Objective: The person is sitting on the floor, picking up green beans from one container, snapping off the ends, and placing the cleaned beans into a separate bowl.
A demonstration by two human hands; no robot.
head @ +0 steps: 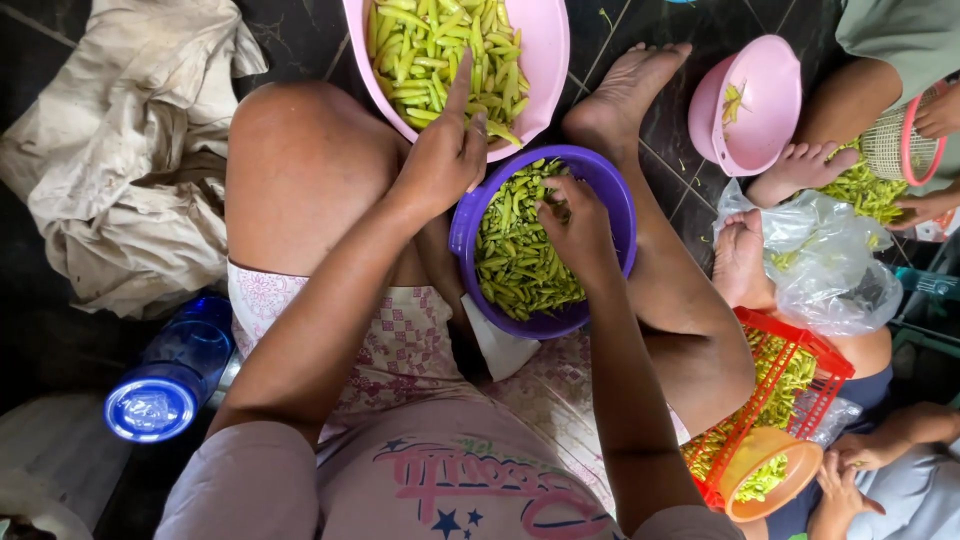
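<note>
- The green chilies filled the purple bowl, which sat on the floor between your folded legs, just below the pink basin.
- Your right hand was down inside the purple bowl, with the fingers curled narrowly on the chilies. I cannot tell whether it held one or only touched the pile.
- Your left hand rested at the near rim of the pink basin, where it meets the purple bowl. The fingers were bunched, with one finger pointing up over the paler chilies there. What the grip held, if anything, was not visible.
- To do such sorting well, I think you should take one chili at a time and keep the two bowls close, so nothing drops on the floor.
- A blue bottle lay at your left, and a crumpled cloth beyond it.
- At your right, another person's red basket and orange bowl were partly cut off.
</note>
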